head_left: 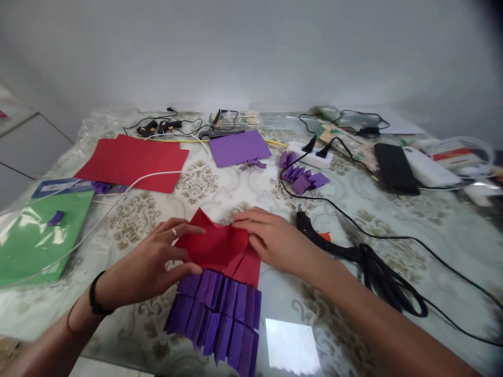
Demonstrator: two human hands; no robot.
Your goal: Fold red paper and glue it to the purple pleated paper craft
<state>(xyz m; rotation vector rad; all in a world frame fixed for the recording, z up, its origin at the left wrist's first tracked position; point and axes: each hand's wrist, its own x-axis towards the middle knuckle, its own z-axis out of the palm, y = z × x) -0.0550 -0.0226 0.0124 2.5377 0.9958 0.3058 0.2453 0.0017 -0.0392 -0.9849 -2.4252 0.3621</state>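
Note:
A sheet of red paper (212, 245), creased with a raised peak at its far edge, is between my two hands. My left hand (157, 256) holds its left side, with the index finger stretched over the sheet and the thumb near the lower edge. At the upper right, my right hand (271, 235) pinches the sheet where it folds over. Directly below lie pleated purple paper strips (216, 314) in two overlapping rows, touching the red paper's lower edge. Parts of the red sheet are hidden under my fingers.
A black glue gun (314, 230) with a coiled cable lies right of my right hand. Red sheets (133, 159), a purple sheet (239, 147), folded purple pieces (302, 175) and a white power strip (310, 154) sit farther back. Green paper (39, 235) is at left; a black phone (396, 167) at right.

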